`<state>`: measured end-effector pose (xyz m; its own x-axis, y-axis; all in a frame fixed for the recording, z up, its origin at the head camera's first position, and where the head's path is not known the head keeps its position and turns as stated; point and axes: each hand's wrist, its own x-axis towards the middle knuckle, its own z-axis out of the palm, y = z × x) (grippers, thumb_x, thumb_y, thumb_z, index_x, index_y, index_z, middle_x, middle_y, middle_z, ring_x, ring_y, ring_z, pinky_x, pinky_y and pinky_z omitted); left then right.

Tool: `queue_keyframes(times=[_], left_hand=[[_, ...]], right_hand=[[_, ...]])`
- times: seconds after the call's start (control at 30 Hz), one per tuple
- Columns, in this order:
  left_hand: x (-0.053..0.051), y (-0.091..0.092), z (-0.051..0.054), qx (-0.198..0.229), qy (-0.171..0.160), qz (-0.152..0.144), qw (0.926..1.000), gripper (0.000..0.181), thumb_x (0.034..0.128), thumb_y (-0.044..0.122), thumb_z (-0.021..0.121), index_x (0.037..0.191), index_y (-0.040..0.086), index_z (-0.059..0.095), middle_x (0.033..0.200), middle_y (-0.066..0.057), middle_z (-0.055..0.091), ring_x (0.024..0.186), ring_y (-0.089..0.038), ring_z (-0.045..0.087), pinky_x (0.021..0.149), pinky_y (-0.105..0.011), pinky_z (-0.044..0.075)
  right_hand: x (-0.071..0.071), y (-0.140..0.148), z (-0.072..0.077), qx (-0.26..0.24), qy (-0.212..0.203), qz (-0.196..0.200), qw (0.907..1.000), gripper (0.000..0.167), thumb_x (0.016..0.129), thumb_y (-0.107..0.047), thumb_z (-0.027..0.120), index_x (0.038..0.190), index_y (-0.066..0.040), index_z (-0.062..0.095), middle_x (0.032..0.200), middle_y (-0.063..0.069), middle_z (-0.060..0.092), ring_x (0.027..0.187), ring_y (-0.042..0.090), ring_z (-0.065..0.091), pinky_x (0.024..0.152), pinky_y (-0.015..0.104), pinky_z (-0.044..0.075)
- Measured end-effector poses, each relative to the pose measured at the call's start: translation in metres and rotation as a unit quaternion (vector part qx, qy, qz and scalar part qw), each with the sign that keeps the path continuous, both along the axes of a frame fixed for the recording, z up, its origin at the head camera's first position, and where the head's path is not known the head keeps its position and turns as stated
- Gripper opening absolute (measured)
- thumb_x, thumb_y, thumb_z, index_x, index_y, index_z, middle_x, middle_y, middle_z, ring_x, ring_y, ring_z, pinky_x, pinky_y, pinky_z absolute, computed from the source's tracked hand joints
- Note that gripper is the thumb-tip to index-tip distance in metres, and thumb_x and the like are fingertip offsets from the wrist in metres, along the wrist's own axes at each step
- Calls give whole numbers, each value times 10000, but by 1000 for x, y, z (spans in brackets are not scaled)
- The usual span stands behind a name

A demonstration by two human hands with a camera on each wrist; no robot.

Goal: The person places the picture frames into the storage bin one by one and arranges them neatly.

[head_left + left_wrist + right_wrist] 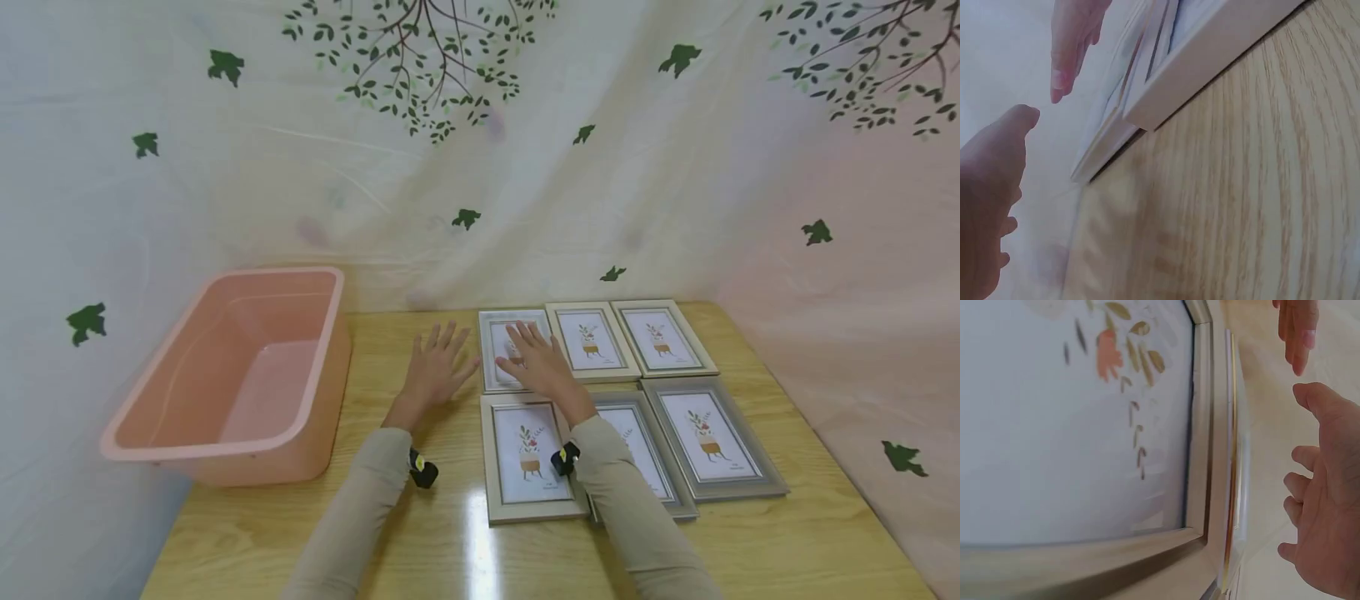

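Observation:
Six picture frames lie in two rows on the right of the table. My right hand, fingers spread, hovers over the back-left frame and partly covers its picture; it holds nothing. The forearm passes above the front-left frame and the front-middle frame. Left of the frames, my left hand is spread above the bare wood, also holding nothing. In the left wrist view the left hand is raised beside frame edges. The right wrist view has the right hand beyond a cream frame.
A pink plastic tub stands at the table's left, with no items visible in it. A pale cloth with leaf prints hangs behind the wooden table. Other frames lie at back middle, back right and front right.

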<state>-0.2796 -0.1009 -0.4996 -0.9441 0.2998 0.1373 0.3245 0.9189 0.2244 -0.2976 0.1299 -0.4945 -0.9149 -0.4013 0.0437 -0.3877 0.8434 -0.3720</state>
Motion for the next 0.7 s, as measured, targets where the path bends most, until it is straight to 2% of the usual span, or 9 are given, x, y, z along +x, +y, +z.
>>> queue_keyframes(times=[0.13,0.27,0.37,0.47,0.53,0.63,0.7], left_hand=[[6,-2,13,106,-99,11,9999,707,1049,579,401,1628,193,274,1690,-122,234,1558,-404,201,1245,-662,156],[13,-5,36,268,-12,-55,9996,700,1048,522,465,1622,165,285,1654,-158,322,1547,-412,228,1238,-672,160],[18,-8,57,282,407,-142,9987,688,1036,468,533,1604,140,325,1579,-165,446,1503,-404,335,1215,-673,233],[21,-12,80,357,950,-308,9944,671,1007,391,616,1568,98,392,1427,-191,591,1401,-405,463,1185,-633,321],[25,-16,97,367,1102,-340,9927,661,1004,371,628,1558,86,406,1374,-208,627,1351,-405,510,1169,-613,353],[31,-22,125,366,1029,-319,9935,666,1012,372,618,1569,91,386,1375,-224,625,1338,-410,529,1169,-599,362],[36,-29,144,378,822,-238,9956,673,1025,379,592,1589,103,351,1439,-237,578,1363,-422,513,1182,-605,349]], right_hand=[[0,-2,6,-95,-119,-18,9999,777,1044,-551,447,1638,-116,200,1699,142,173,1575,388,142,1239,689,94],[-2,-5,14,-240,-188,4,9995,768,1046,-552,440,1639,-126,203,1702,142,173,1573,397,147,1243,684,92],[-4,-10,23,-403,-136,72,9991,769,1042,-547,455,1634,-117,223,1694,160,199,1569,400,158,1236,693,103],[-4,-17,32,-570,-138,157,9982,774,1041,-558,453,1638,-127,213,1697,147,203,1580,364,142,1242,681,104],[-2,-22,38,-702,-178,250,9971,769,1045,-552,451,1641,-134,202,1704,130,187,1587,341,124,1248,671,99],[1,-30,49,-929,-202,427,9946,760,1049,-539,454,1643,-140,195,1710,110,171,1592,318,107,1257,652,95],[4,-37,57,-1050,-149,550,9928,750,1050,-523,464,1640,-139,207,1709,107,179,1591,319,113,1262,640,104]])
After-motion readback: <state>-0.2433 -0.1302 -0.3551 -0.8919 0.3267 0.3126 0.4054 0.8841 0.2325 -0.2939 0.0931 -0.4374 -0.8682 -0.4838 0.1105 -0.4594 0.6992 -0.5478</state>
